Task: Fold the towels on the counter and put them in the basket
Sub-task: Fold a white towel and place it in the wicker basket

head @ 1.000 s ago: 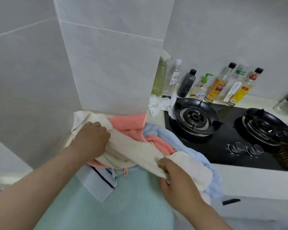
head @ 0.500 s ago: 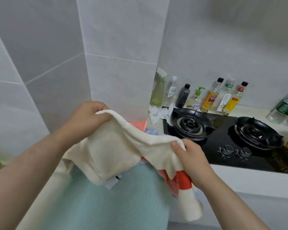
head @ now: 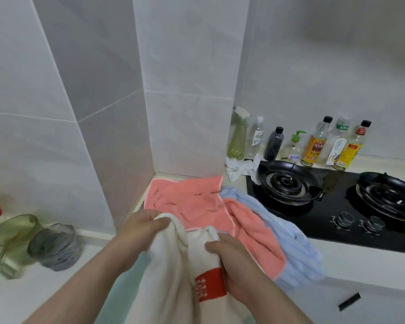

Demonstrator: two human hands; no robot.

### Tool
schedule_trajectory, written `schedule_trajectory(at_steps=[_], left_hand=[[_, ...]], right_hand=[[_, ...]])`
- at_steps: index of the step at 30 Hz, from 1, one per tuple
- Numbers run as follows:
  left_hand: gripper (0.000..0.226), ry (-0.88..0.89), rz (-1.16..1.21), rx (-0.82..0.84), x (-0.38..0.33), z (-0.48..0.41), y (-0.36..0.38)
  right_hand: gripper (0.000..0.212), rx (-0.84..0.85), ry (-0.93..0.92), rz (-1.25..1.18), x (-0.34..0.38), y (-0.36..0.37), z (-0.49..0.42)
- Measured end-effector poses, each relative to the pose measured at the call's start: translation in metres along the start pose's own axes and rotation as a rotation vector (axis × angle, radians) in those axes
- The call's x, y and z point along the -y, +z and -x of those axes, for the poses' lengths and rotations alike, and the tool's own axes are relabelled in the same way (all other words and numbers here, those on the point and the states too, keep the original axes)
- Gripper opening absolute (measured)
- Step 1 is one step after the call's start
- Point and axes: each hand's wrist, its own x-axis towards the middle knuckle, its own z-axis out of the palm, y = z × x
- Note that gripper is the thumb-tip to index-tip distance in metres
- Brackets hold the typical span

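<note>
A cream towel [head: 173,270] with a red patch hangs in front of me, held up by its top edge. My left hand [head: 140,225] grips the left corner and my right hand [head: 234,260] grips the right part, the two hands close together. Behind them a pink towel [head: 197,202] lies spread on the counter in the tiled corner. A light blue towel [head: 288,242] lies bunched to its right, hanging over the counter's front edge. No basket is in view.
A black two-burner gas stove [head: 332,211] fills the counter to the right, with several bottles [head: 313,146] along the wall and a crumpled white cloth [head: 239,167] beside them. Two cups, green [head: 12,230] and grey [head: 54,246], stand on a lower ledge at left.
My hands have come closer together and lower, so the cream towel now hangs down doubled. With it lifted away, the pink and blue towels lie uncovered.
</note>
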Motion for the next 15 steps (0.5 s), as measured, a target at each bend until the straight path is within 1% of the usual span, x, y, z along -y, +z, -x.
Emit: schedule_trajectory(at_steps=[2, 3, 4, 6, 7, 8, 9, 10, 12, 14, 15], left_hand=[[0.020, -0.004, 0.078, 0.079, 0.033, -0.002, 0.005], [0.021, 0.004, 0.117, 0.143, 0.048, -0.003, 0.006], [0.030, 0.005, 0.158, 0.206, 0.062, -0.003, 0.006], [0.044, 0.007, 0.193, 0.304, 0.086, -0.004, 0.006], [0.044, 0.030, 0.159, 0.319, 0.096, -0.003, 0.006], [0.038, 0.066, 0.096, 0.299, 0.104, -0.003, 0.006], [0.029, 0.114, 0.026, 0.257, 0.112, -0.004, 0.006], [0.020, 0.161, -0.039, 0.205, 0.117, -0.003, 0.007], [0.017, 0.264, -0.126, 0.122, 0.129, 0.002, 0.006], [0.019, 0.381, -0.201, 0.089, 0.136, 0.010, 0.002], [0.019, 0.433, -0.259, 0.085, 0.139, 0.014, 0.000]], right_hand=[[0.030, 0.071, -0.038, 0.056, -0.027, -0.001, -0.012], [0.034, 0.090, -0.067, 0.100, -0.040, -0.002, -0.018], [0.037, 0.086, -0.090, 0.152, -0.050, -0.004, -0.022], [0.052, 0.044, -0.159, 0.265, -0.069, -0.006, -0.029], [0.062, 0.022, -0.197, 0.322, -0.080, -0.008, -0.033], [0.073, 0.001, -0.243, 0.378, -0.089, -0.007, -0.035], [0.082, -0.019, -0.298, 0.426, -0.097, -0.005, -0.037], [0.087, -0.021, -0.369, 0.484, -0.103, -0.003, -0.037], [0.083, 0.001, -0.560, 0.661, -0.117, 0.001, -0.039], [0.069, 0.019, -0.721, 0.786, -0.127, 0.006, -0.045], [0.061, 0.024, -0.772, 0.829, -0.132, 0.008, -0.049]])
